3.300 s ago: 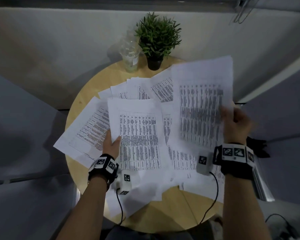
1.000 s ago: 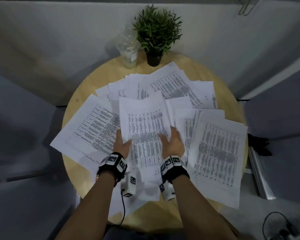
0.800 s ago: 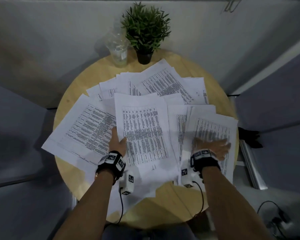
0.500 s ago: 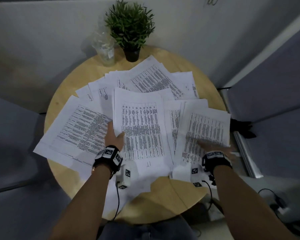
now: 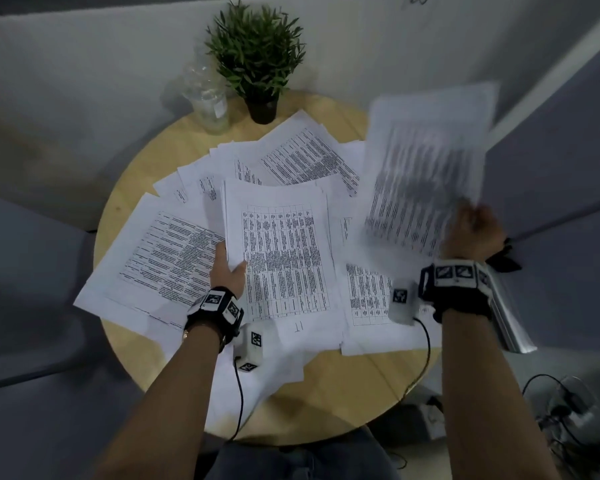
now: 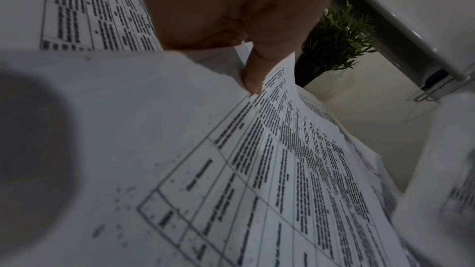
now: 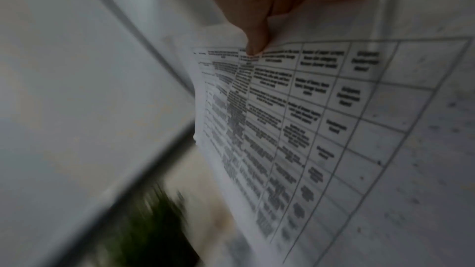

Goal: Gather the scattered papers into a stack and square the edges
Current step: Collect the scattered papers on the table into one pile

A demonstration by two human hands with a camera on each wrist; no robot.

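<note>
1. Papers [image 5: 174, 258] spread all over a round table [image 5: 347, 393], printed grids face up, overlapping every which way, some hanging off the near and left edges.
2. Middle bundle [image 5: 284, 258] raised a bit at its left edge, sitting on top of the rest.
3. Left hand [image 5: 227, 268] gripping that bundle's left edge: thumb on top, fingers tucked under. Same in the left wrist view, thumb [image 6: 257, 72] pressed down on the top page.
4. One sheet [image 5: 426, 168] up in the air over the right side of the table, well clear of the pile, badly blurred.
5. Right hand [image 5: 473, 233] clenched on that sheet's lower right edge. Right wrist view shows a finger [image 7: 257, 36] pinching near the top of the printed grid.
6. Wrist bands with marker squares on both arms, cables trailing down toward the near edge.
7. Far edge of the table: potted plant [image 5: 257, 53], clear cup [image 5: 208, 102] just left of it, both clear of the paper.
8. Beyond that, grey wall panels, plus some cables [image 5: 565, 407] on the floor at lower right.
</note>
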